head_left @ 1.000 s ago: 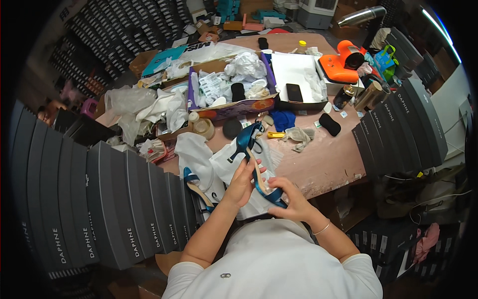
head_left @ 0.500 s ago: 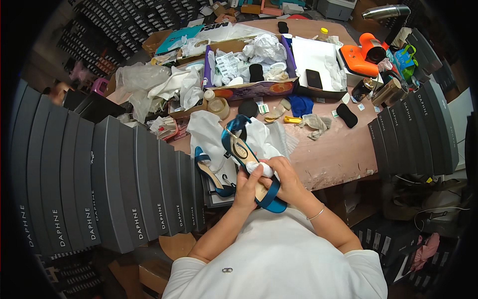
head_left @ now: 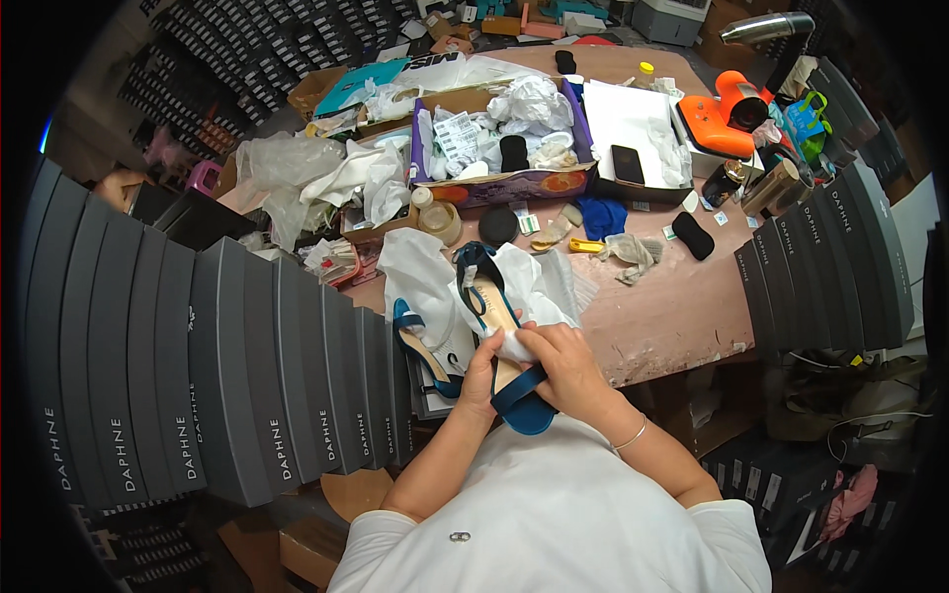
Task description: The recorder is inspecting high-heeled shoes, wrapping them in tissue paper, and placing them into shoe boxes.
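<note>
Sandal (head_left: 499,341) sits low in the frame's centre, sole up between our hands; left hand (head_left: 481,376) steadies its heel end while right hand (head_left: 563,361) presses white tissue (head_left: 534,287) into it, probably for stuffing; its mate (head_left: 420,341) lies left on the worktop (head_left: 672,306).

Cluttered pinkish worktable (head_left: 682,296), stacked grey shoeboxes (head_left: 198,376) on both sides

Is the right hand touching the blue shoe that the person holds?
Touching. The head view shows the right hand wrapped over the blue shoe, pressing white tissue paper against it.
</note>
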A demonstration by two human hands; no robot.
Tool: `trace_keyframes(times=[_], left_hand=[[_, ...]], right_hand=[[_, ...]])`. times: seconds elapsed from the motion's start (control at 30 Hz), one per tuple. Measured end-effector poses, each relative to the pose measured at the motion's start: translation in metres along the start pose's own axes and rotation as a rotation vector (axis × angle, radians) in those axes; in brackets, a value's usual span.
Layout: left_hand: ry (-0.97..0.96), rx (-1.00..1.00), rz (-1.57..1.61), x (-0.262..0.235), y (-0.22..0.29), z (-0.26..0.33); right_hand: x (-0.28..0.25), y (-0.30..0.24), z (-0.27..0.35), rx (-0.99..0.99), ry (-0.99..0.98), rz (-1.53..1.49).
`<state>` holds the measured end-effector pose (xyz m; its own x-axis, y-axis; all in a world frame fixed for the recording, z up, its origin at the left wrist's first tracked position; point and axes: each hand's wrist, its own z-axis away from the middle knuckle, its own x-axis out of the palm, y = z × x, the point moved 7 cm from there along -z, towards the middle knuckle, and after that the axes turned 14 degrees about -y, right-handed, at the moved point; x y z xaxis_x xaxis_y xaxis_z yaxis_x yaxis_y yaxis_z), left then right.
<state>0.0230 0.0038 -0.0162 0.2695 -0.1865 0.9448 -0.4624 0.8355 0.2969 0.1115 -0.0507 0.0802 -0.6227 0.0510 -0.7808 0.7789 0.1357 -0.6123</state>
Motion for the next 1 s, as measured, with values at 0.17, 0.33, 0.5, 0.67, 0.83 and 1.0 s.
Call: trace_keyframes(times=[0.17,0.33,0.5,0.67,0.83,1.0], left_hand=[[-0.133,-0.125,0.133,-0.001,-0.015,0.007],[-0.095,-0.213,0.138,-0.017,-0.035,0.012],[-0.026,-0.218,-0.104,-0.018,-0.037,0.005],[0.019,-0.045,-0.585,-0.007,-0.012,0.001],[0.003,0.238,-0.672,0.012,0.0,-0.002],[0.276,0.242,-1.231,-0.019,0.063,0.047]], right_hand=[[0.009,-0.022,0.016,-0.152,-0.299,-0.213],[0.005,-0.039,0.02,-0.243,-0.361,-0.181],[0.029,-0.029,0.02,-0.188,-0.301,-0.214],[0.016,-0.005,0.018,-0.107,-0.262,-0.391],[0.04,0.05,-0.002,0.258,-0.132,-0.866],[0.043,0.068,0.013,0.28,-0.062,-1.332]])
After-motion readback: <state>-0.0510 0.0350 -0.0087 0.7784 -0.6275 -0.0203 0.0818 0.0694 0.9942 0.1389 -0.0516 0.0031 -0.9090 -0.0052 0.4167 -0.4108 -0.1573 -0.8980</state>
